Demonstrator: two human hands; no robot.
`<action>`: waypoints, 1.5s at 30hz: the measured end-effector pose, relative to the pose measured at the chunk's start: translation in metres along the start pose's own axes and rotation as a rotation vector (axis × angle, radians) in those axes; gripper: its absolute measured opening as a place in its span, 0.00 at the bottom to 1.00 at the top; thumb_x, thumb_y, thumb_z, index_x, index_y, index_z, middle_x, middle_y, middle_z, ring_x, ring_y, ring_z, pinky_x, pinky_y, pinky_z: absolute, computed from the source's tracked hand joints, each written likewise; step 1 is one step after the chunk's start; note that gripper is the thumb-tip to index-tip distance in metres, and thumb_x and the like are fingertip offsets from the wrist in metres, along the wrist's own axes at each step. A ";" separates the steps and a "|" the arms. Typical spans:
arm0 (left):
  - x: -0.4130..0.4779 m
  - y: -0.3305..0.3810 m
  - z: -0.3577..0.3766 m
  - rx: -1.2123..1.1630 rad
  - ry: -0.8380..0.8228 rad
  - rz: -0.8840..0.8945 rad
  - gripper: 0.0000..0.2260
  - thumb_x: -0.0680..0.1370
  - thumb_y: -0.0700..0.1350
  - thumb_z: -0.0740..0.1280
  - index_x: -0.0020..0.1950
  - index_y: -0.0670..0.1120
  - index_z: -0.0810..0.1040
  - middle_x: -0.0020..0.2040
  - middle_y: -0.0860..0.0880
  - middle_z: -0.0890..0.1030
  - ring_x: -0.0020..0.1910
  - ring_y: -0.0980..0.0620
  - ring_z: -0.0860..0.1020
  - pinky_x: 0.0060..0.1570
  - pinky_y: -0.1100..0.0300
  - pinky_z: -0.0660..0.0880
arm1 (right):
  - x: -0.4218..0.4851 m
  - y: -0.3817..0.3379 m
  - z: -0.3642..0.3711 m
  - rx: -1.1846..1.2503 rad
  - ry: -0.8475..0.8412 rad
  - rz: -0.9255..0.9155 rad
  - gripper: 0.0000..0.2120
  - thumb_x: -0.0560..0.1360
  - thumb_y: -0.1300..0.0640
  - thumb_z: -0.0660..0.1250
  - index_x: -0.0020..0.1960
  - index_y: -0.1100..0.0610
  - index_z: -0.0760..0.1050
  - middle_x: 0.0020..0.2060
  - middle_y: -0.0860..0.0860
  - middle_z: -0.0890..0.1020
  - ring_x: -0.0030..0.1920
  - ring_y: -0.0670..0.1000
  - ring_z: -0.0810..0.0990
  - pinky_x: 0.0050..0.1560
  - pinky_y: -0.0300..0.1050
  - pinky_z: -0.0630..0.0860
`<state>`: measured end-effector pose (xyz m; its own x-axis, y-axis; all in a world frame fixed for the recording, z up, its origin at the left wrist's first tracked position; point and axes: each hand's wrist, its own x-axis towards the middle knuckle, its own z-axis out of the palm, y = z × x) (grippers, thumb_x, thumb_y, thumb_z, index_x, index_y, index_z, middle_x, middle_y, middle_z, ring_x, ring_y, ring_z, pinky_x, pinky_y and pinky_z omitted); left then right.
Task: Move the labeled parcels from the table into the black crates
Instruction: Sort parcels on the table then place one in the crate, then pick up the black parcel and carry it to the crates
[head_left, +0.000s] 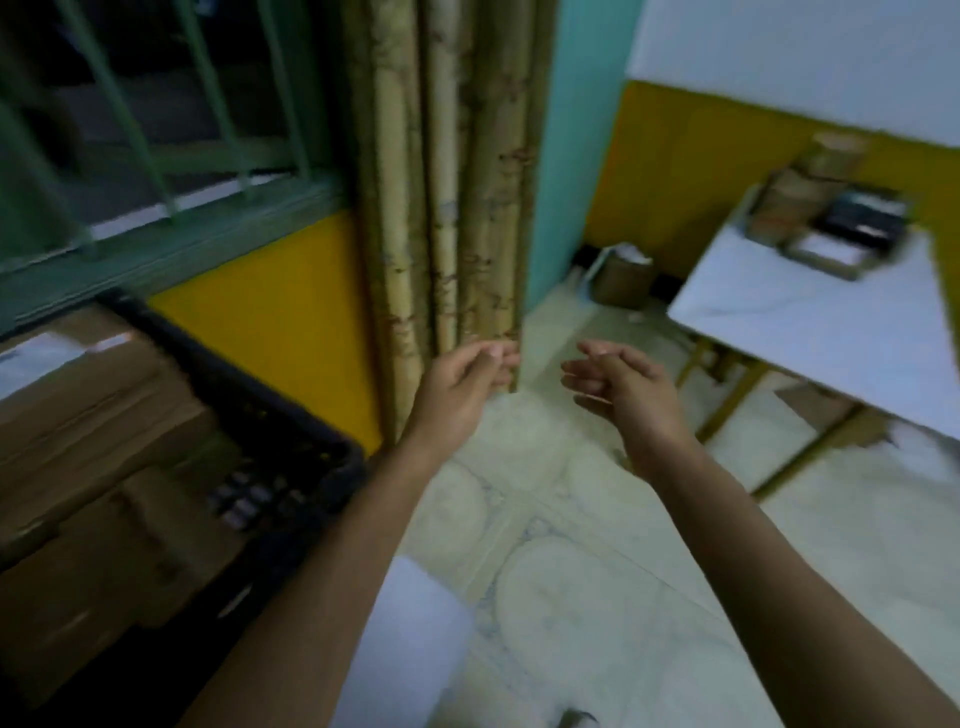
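A black crate (291, 431) stands at the left, filled with brown cardboard parcels (93, 415), one bearing a white label. On the white table (810, 322) at the right lie more parcels (795, 197) near its far edge, blurred. My left hand (462, 379) and my right hand (623, 384) are held out over the floor between crate and table. Both are empty with fingers loosely curled and apart.
Bamboo poles (452, 197) lean upright against the wall straight ahead, just beyond my left hand. A barred green window sits above the crate. A small brown bin (621, 280) stands on the floor by the far wall. Pale tiled floor lies below my arms.
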<state>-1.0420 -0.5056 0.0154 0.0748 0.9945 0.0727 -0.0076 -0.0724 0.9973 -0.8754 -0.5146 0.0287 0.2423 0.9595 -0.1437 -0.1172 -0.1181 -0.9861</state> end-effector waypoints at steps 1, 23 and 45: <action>0.003 -0.002 0.024 -0.009 -0.044 -0.015 0.11 0.82 0.42 0.57 0.58 0.44 0.78 0.51 0.48 0.82 0.44 0.60 0.80 0.47 0.68 0.75 | -0.001 0.000 -0.028 0.023 0.065 -0.004 0.06 0.79 0.58 0.63 0.50 0.55 0.79 0.40 0.52 0.85 0.41 0.49 0.84 0.48 0.45 0.79; 0.032 -0.002 0.580 0.026 -0.545 -0.071 0.08 0.82 0.45 0.59 0.54 0.53 0.78 0.52 0.54 0.82 0.53 0.55 0.81 0.55 0.59 0.76 | 0.023 -0.042 -0.564 0.175 0.544 -0.020 0.08 0.80 0.52 0.62 0.54 0.51 0.78 0.47 0.52 0.85 0.48 0.51 0.84 0.49 0.44 0.80; 0.302 -0.066 0.931 -0.102 -0.427 -0.266 0.08 0.82 0.44 0.60 0.52 0.51 0.78 0.53 0.49 0.82 0.52 0.52 0.80 0.50 0.61 0.75 | 0.361 -0.083 -0.845 0.065 0.479 0.075 0.07 0.80 0.53 0.61 0.54 0.51 0.78 0.48 0.52 0.84 0.48 0.51 0.84 0.46 0.43 0.79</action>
<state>-0.0906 -0.2709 -0.0265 0.4876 0.8568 -0.1674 -0.0291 0.2076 0.9778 0.0352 -0.3745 -0.0117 0.6448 0.7218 -0.2516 -0.2078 -0.1512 -0.9664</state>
